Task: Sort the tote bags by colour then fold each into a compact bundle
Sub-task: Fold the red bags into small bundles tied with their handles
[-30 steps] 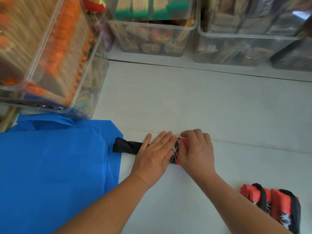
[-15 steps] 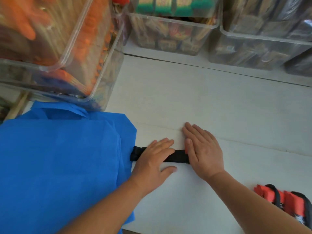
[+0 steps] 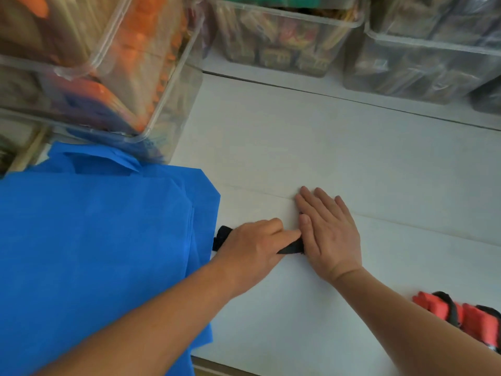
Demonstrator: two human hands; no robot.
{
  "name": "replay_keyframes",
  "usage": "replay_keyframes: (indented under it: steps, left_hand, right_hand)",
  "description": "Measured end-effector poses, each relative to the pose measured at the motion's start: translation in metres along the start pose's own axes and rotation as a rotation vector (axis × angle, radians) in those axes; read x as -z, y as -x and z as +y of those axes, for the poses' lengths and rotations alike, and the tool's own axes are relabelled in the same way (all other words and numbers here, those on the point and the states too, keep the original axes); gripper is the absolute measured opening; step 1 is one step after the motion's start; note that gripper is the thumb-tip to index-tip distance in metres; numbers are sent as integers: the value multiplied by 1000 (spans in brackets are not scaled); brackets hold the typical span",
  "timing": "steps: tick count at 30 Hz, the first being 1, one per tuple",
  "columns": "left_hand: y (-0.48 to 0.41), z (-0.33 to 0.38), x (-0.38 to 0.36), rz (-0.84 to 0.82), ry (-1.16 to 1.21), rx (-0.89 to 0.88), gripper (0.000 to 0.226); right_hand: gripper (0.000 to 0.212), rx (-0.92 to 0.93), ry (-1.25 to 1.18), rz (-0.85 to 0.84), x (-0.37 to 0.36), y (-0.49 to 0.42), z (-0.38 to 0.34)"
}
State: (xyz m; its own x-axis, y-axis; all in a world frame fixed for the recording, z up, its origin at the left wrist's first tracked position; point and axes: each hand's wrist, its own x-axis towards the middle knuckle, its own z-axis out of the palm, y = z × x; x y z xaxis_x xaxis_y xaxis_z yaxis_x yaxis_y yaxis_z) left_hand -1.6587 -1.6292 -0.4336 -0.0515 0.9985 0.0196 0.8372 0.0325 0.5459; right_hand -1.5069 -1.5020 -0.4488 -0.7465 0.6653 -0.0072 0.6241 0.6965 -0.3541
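Note:
A narrow bag bundle with a black strap (image 3: 224, 236) lies on the white table (image 3: 339, 158) just right of the flat blue tote bags (image 3: 95, 253). My left hand (image 3: 254, 248) sits over the strap with its fingers curled onto it, and the strap's other end (image 3: 291, 248) shows under the fingertips. Flat beside it, my right hand (image 3: 329, 232) presses its palm and straight fingers down on the bundle's right end, which it hides. Two folded red bundles with black straps (image 3: 474, 318) lie at the lower right.
A large clear bin (image 3: 113, 77) with orange and tan contents hangs over the table's far left, above the blue bags. More clear storage bins (image 3: 287, 36) line the back edge. The table's front edge (image 3: 217, 367) runs close below my arms.
The red end of the bundle, seen a second ago under my right fingers, is now covered. My right hand went from curled to flat, and my left fingers have curled onto the strap.

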Motion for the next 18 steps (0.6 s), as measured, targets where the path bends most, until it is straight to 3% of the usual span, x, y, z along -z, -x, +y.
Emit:
replay_keyframes:
  steps: [6,10,13,18]
  left_hand:
    - [14,21,31,-147,131,116,11]
    - [35,42,63,-139,499,336,12]
    - [45,51,83,3,939,556,5]
    - [47,37,60,282,1137,892,22]
  right_hand:
    - [59,97,17,-82,5,15,8]
    - [62,113,20,-94,8,25,10]
    - [67,111,4,-83,8,26,9]
    - [83,185,26,-108,11,28,12]
